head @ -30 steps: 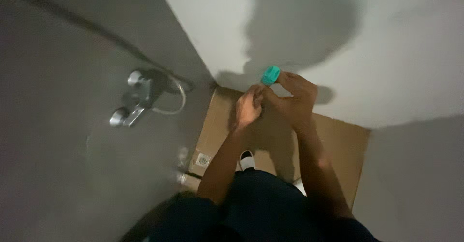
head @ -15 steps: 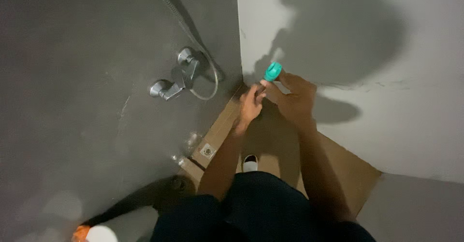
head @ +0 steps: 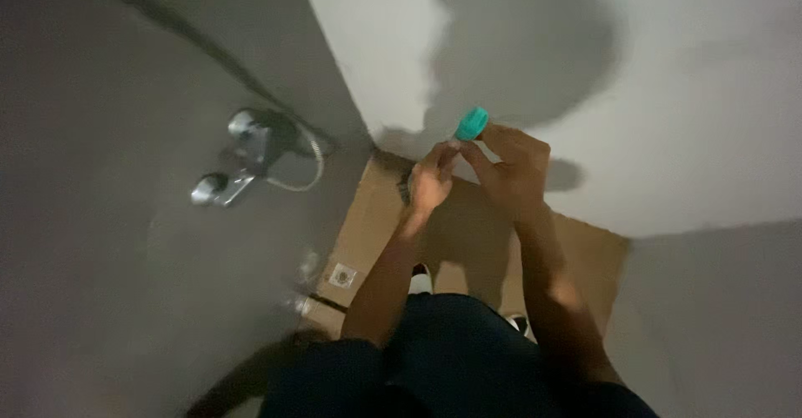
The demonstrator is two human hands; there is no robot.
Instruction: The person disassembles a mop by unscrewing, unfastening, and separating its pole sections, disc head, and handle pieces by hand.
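My right hand [head: 511,166] is raised in front of me and grips a small teal object [head: 472,123] that sticks out above its fingers. My left hand [head: 429,182] is pressed against the right one, fingertips touching just below the teal object. What the left hand holds is hidden; something dark shows at its edge. Both forearms rise from my dark trousers [head: 455,359] at the bottom of the view.
A chrome shower tap with a hose [head: 247,155] is fixed to the grey wall [head: 100,217] at left. A white wall [head: 668,117] carries my shadow. Brown cardboard [head: 372,217] covers the floor, with a drain [head: 342,276] near my white shoes [head: 420,278].
The view has swung, shifting the tap left and back. My hands have stayed together on the teal object at about the same height.
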